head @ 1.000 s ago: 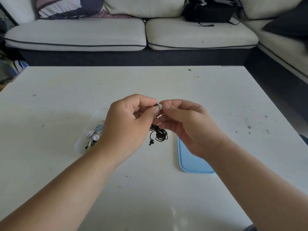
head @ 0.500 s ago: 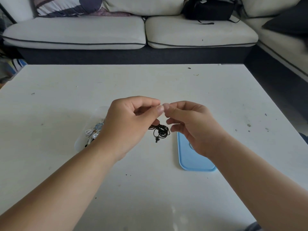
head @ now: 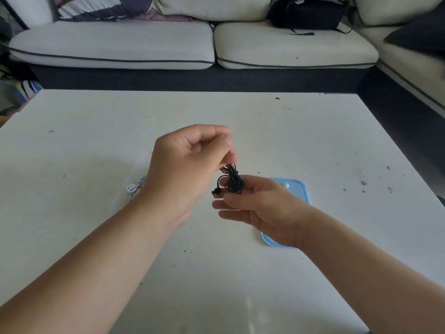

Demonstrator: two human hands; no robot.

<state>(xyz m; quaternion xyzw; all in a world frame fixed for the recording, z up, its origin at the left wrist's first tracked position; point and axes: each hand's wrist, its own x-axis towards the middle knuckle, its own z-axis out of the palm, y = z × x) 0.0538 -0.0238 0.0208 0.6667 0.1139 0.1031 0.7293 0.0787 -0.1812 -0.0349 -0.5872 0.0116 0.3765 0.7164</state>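
At the centre of the frame, your left hand (head: 183,169) pinches the top of a small black cord bundle (head: 232,183) between thumb and fingertips, holding it above the white counter (head: 96,131). The bundle dangles (a tiny plug sticks out at its lower left) against the upper edge of your right hand (head: 262,208), which lies loose just below with its fingers straight, grasping nothing. A blue lid (head: 299,189) lies flat on the counter, partly behind that hand. White cables (head: 133,188) peek out left of your left wrist. A pale sofa (head: 110,44) spans the top.
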